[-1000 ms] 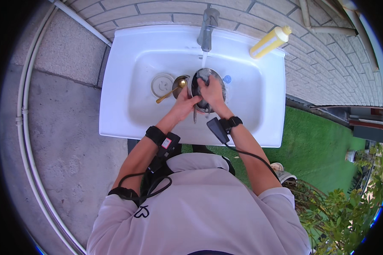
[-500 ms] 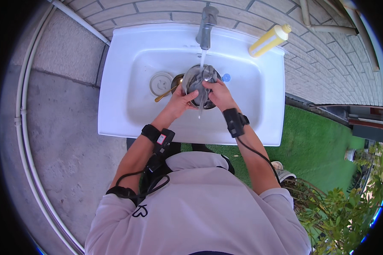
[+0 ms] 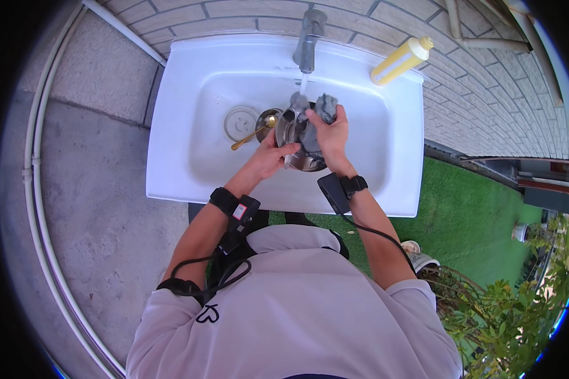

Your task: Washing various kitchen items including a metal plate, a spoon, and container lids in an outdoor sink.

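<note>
My left hand [image 3: 270, 158] is closed on the near left rim of a shiny metal bowl [image 3: 287, 131], which is tilted under the tap. A wet grey cloth [image 3: 326, 108] is bunched in my right hand [image 3: 330, 136], part of it hanging into the bowl. Water runs from the grey tap [image 3: 306, 47] onto the bowl's far rim. Just left of the bowl, a gold-coloured spoon [image 3: 251, 136] rests across a smaller metal bowl [image 3: 265, 119]. Beside that lies a round white dish [image 3: 239, 124]. My right fingertips are partly hidden by the cloth.
The white sink [image 3: 199, 158] surrounds these things, with a brick wall [image 3: 234, 11] behind it. A yellow bottle [image 3: 401, 61] stands on the back right ledge. Cables run along both my forearms. Green plants [image 3: 518, 309] are at the lower right.
My right hand has moved right with the cloth, lifting part of it over the bowl's right side. The bowl has tilted, and the blue spot in the sink is now covered.
</note>
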`<state>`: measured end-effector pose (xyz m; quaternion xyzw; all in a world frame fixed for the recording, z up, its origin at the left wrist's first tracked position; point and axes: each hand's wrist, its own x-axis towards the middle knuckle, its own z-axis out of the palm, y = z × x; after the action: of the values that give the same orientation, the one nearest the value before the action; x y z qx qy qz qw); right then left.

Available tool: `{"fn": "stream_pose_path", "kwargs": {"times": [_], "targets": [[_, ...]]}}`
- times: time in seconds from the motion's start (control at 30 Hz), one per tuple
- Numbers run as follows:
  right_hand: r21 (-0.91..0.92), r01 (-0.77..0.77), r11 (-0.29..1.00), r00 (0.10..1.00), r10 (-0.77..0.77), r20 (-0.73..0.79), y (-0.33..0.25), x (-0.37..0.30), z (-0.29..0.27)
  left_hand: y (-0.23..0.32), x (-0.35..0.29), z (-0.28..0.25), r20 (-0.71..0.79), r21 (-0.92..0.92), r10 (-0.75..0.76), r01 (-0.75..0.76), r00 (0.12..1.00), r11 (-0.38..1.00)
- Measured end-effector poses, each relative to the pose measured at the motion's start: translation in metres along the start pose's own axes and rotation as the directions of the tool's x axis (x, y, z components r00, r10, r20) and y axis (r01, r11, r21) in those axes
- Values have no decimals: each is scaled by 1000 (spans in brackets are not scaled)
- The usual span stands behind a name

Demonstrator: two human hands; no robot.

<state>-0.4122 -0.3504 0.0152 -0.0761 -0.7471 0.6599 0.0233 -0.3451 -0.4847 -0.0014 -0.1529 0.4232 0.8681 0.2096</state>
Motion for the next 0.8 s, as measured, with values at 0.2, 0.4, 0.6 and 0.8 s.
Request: {"fn": "stream_pose_path", "kwargs": {"times": [0.2,0.4,0.6,0.8], "targets": [[-497,591,635,796,-558,234,18,-3,18,0,-2,15,3,90,-41,41,999,995],[-582,315,750,949,-237,208,13,23,14,-3,-3,14,72,-3,-50,50,996,999],[-394,415,820,902,-427,61,-24,2,-8,1,5,-12,-21,-68,60,-62,998,996],[-312,551,774,819,-429,382,13,-15,11,-1,16,-7,19,-109,92,-89,996,990]]}}
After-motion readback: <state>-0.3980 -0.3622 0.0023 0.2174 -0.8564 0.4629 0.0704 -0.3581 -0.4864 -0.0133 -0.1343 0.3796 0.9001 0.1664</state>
